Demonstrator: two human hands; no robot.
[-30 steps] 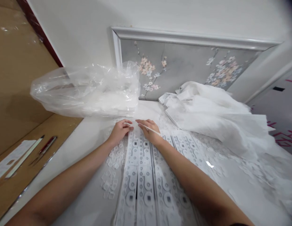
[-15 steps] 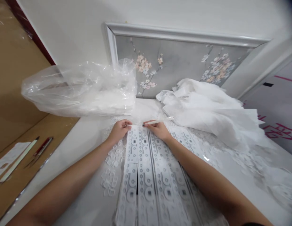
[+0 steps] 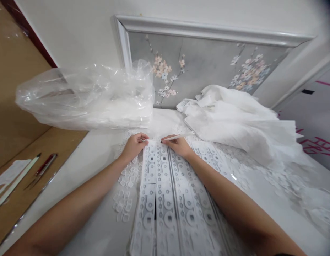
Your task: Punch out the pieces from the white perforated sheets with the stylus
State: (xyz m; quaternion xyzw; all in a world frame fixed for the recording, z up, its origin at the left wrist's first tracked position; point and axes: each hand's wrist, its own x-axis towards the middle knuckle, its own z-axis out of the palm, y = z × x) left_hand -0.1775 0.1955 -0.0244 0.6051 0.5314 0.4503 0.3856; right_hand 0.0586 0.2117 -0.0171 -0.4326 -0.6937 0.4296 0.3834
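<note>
Printed white sheets [image 3: 165, 192] with rows of grey cut-out shapes lie lengthwise in front of me, in long strips. At their far left corner my left hand [image 3: 135, 145] is closed, thumb and fingers pinching the sheet's edge. My right hand [image 3: 179, 145] grips a slim white pen-like tool [image 3: 180, 136], its dark tip pointing left at the far edge of the sheets. The tip lies a short way right of my left fingertips. Whether it touches the sheet is too small to tell. Small clear-white square pieces [image 3: 123, 204] are scattered beside the sheets on the left.
A clear plastic bag [image 3: 85, 96] with white stacked material stands at the back left. Crumpled white sheets [image 3: 231, 117] are heaped at the back right, with loose scraps [image 3: 282, 185] below. A brown board [image 3: 58, 144] at left carries a pale stick-like tool [image 3: 18, 179] and red-handled tool [image 3: 44, 165].
The view has shifted slightly, so the picture frame and bag sit a little higher. Both hands keep nearly the same place and grip. The white tool has tilted only slightly.
</note>
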